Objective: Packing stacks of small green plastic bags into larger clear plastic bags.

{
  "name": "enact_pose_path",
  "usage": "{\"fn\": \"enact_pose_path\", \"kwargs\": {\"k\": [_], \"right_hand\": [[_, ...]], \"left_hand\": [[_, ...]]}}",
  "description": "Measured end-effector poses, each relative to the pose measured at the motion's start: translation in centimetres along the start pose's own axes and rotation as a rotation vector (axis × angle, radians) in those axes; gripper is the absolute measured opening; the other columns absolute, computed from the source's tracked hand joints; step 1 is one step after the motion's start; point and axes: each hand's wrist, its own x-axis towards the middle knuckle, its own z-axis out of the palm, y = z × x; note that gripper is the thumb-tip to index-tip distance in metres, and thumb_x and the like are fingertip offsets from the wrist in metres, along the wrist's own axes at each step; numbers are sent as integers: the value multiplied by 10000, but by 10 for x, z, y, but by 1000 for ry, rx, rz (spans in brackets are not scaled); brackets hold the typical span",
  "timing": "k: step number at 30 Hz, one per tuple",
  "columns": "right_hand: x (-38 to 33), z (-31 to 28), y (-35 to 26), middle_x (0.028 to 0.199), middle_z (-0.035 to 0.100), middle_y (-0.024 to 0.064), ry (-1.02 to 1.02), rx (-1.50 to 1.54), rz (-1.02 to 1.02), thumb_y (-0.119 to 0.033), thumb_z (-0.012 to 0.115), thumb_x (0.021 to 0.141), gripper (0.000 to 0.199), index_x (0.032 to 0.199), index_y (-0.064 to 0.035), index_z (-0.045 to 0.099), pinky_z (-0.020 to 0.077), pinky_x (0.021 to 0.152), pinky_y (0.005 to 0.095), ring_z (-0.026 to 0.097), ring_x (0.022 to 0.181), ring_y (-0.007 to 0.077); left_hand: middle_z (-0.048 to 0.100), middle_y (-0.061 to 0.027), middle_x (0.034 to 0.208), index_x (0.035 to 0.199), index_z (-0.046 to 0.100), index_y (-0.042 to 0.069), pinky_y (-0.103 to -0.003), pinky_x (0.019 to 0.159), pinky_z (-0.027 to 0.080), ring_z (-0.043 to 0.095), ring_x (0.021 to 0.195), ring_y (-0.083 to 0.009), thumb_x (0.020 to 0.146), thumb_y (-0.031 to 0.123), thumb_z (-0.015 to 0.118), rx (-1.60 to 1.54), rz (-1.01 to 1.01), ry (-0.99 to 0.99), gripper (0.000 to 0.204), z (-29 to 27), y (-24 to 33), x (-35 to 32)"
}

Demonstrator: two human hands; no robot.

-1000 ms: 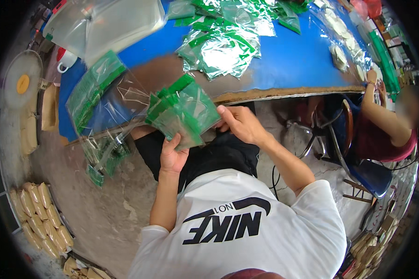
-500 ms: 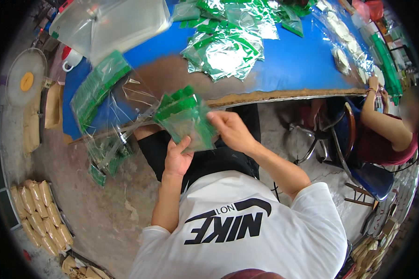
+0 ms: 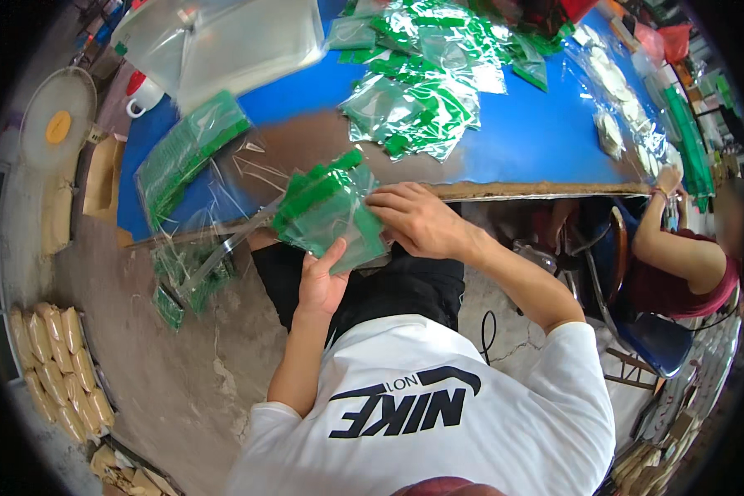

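My left hand [image 3: 324,279] is closed on the lower edge of a fanned stack of clear plastic packets [image 3: 326,219] with green bands, thumb on top. The stack is held above my lap, close to the table's front edge. At the stack's right side my right hand [image 3: 422,221] has its fingers bent and pressed together on the packets' edge; its fingertips are partly hidden. Left of the stack, a long row of similar green-banded packets [image 3: 192,149] lies on the blue table [image 3: 281,87]. A loose pile of shiny packets [image 3: 417,107] lies farther back.
Large clear plastic sheets [image 3: 252,50] and a white mug [image 3: 144,95] stand at the back left. Clear film and packets [image 3: 169,306] hang below the table edge. At right a co-worker's arm [image 3: 665,231] reaches to the table beside a chair [image 3: 649,326]. Filled bags [image 3: 62,372] are stacked on the floor.
My right hand has bent more at the wrist, its fingers more curled over the stack's right edge. The left hand keeps its hold. The whole view has shifted slightly.
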Motion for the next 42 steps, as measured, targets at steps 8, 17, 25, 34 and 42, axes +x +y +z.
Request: {"fn": "enact_pose_path", "kwargs": {"k": [8, 17, 25, 34, 42], "right_hand": [[65, 4, 49, 1332, 535, 258, 152, -516, 143, -664, 526, 887, 803, 1253, 50, 557, 316, 1112, 541, 492, 1243, 418], [22, 3, -8, 1182, 630, 94, 43, -11, -175, -26, 652, 695, 337, 1025, -50, 588, 340, 1170, 499, 519, 1296, 289], [12, -54, 73, 1500, 389, 248, 114, -351, 441, -609, 723, 783, 946, 1462, -29, 410, 207, 1191, 546, 291, 1440, 430], [-29, -41, -15, 1077, 709, 68, 307, 341, 474, -164, 716, 893, 360, 1214, -21, 640, 514, 860, 364, 666, 987, 192], [41, -41, -13, 675, 622, 80, 255, 580, 750, -377, 545, 1013, 398, 1060, -16, 706, 517, 555, 323, 613, 582, 156]], "left_hand": [[591, -91, 1299, 1364, 486, 33, -399, 1059, 449, 581, 1198, -237, 873, -22, 669, 51, 75, 1, 528, -16, 15, -24], [607, -84, 1279, 1347, 500, 35, -362, 1013, 485, 589, 1188, -215, 846, -36, 691, 16, -16, -24, 541, -38, 40, -25], [598, -56, 1268, 1360, 498, 58, -359, 1002, 476, 594, 1154, -220, 837, 10, 715, 88, -54, -54, 568, -19, 26, -14], [593, -92, 1304, 1386, 483, 48, -429, 1089, 412, 555, 1239, -257, 742, -51, 753, 58, -11, -289, 705, -43, 20, -13], [602, -66, 1264, 1354, 511, 51, -359, 1039, 444, 565, 1190, -218, 780, -89, 701, 200, -14, -167, 621, -12, 24, -9]]}}
